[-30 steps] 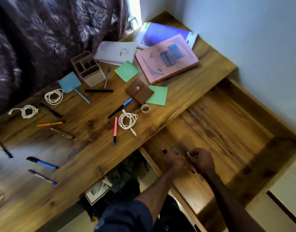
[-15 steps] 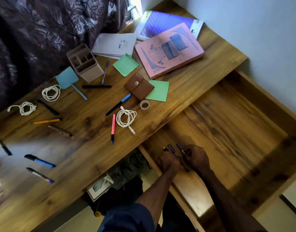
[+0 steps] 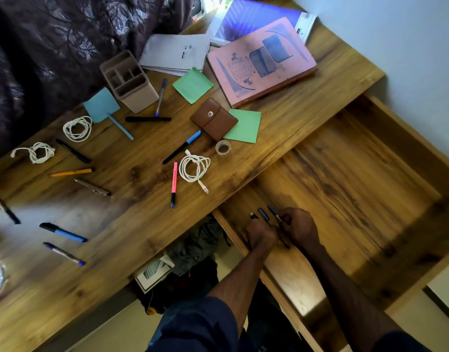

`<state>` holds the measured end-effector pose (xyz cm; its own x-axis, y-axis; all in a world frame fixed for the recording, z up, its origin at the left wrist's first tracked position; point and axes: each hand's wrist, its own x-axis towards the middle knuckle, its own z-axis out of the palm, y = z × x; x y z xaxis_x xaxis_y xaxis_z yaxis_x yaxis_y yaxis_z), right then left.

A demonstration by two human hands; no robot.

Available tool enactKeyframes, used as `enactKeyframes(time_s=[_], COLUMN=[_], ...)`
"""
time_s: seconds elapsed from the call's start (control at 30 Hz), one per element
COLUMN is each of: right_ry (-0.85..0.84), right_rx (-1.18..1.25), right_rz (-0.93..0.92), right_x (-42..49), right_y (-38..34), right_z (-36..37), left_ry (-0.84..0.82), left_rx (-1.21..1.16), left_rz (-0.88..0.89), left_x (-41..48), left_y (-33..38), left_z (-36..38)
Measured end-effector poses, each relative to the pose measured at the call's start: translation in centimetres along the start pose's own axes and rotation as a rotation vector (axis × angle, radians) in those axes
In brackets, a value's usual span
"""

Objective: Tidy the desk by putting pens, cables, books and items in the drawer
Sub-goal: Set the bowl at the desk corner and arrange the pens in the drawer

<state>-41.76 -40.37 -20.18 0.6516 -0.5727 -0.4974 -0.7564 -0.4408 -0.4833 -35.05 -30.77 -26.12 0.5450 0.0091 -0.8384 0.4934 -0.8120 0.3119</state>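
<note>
Both hands are down in the open wooden drawer [image 3: 358, 199], at its near left corner. My left hand [image 3: 260, 236] is curled over dark pens [image 3: 263, 215] whose tips stick out beyond its fingers. My right hand [image 3: 298, 226] pinches a blue pen [image 3: 273, 211] lying beside them. On the desk [image 3: 132, 224] lie several pens, among them a pink highlighter [image 3: 174, 182] and a blue-capped marker [image 3: 62, 232], three coiled white cables [image 3: 195, 167], a brown wallet [image 3: 213, 118], and a pink book [image 3: 261, 60].
A beige pen holder [image 3: 129, 81] stands near the dark curtain [image 3: 53, 47]. Green [image 3: 193, 85] and blue [image 3: 101, 104] sticky notes, a tape roll [image 3: 223, 147], a white notepad [image 3: 176, 53] and a purple book [image 3: 254, 19] lie on the desk. A wall bounds the drawer's right side.
The hands have stayed in the drawer's near left corner, drawing closer together over the pens. The desk items have not moved; only the camera has shifted.
</note>
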Motion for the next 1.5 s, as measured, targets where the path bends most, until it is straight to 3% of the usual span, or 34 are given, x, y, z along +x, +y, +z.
enactKeyframes(time_s=[0.4,0.73,1.07,1.5], right_ry=[0.063,0.328,0.365,0.207], right_rx=[-0.018,0.147,0.212,0.079], right_rz=[0.008,-0.125,-0.333,-0.619], right_x=[-0.5,-4.0,-5.3,-2.7], right_y=[-0.5,-7.5,-16.6,-34.8], right_z=[-0.2,-3.2,-2.3,1.8], left_ry=[-0.065,-0.169,-0.024,0.23], left_rx=[0.035,0.131,0.169,-0.109], left_rz=[0.079,0.486,0.735,0.654], left_x=[-3.5,-9.2,-10.8,-6.0], left_y=[1.7,4.8,5.8,2.4], left_z=[-2.9,-12.7,-23.1,-40.1])
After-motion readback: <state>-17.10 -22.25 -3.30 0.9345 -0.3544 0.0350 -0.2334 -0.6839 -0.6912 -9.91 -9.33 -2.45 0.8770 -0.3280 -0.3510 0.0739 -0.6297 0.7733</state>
